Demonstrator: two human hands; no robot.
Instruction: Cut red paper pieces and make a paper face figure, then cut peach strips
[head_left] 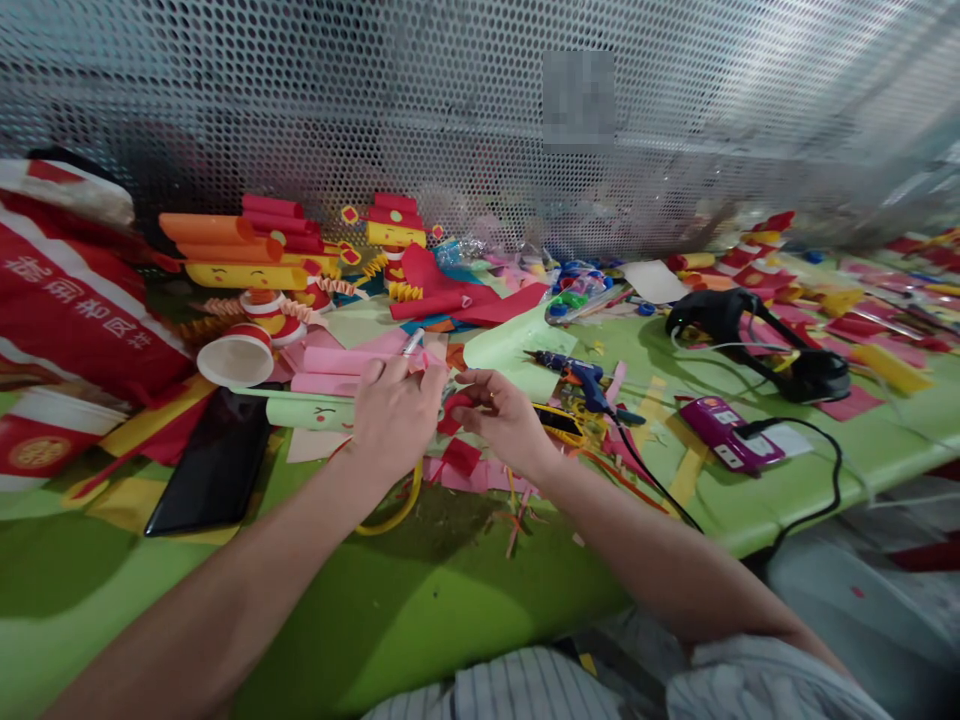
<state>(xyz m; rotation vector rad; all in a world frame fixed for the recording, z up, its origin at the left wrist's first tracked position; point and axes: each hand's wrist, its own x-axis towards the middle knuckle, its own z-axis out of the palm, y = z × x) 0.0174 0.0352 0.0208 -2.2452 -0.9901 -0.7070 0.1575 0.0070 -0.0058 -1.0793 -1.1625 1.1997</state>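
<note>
My left hand (397, 412) rests palm down with bent fingers, partly covering a green paper roll (309, 413) with a drawn face and pink paper rolls (330, 372). What its fingertips grip, if anything, is hidden. A pale, shiny stick-like thing (413, 342) shows just beyond its fingers. My right hand (501, 415) faces it a short way off, thumb and fingers pinched at a small red paper piece (450, 412). Below the hands lie a red paper square (460, 457) and pink strips. A blue glue gun (571, 375) lies right of my right hand, near a yellow-edged tool (559, 422).
Finished-looking paper figures (395, 235) stand at the back by a perforated metal wall (465, 110). At left are a black phone (212, 465), paper cups (237, 355) and a red bag (75, 290). A purple power strip (731, 434), its cable and a black headset (757, 340) lie right.
</note>
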